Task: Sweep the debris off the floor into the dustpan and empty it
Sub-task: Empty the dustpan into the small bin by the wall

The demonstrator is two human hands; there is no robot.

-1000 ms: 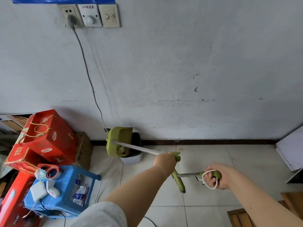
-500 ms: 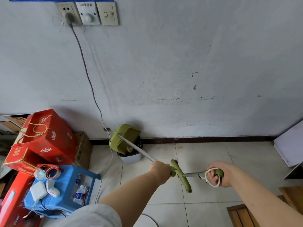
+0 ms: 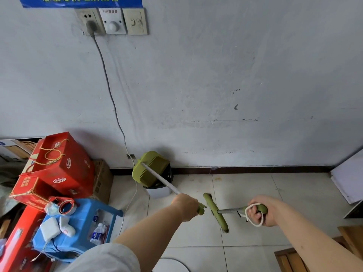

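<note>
My right hand [image 3: 261, 212] is clamped round the green grip of the broom [image 3: 215, 210], with a white cord loop [image 3: 255, 225] draped over my fingers. The broom's green head shows between my two hands. My left hand [image 3: 185, 207] is closed tight on the near end of the metal pole [image 3: 163, 182] (knuckles up, fingers mostly hidden). At the pole's far end the green dustpan [image 3: 149, 168] is tipped over the small bin [image 3: 158, 192]. The bin stands at the foot of the wall [image 3: 216, 95], with red boxes [image 3: 62, 169] off to the left.
</note>
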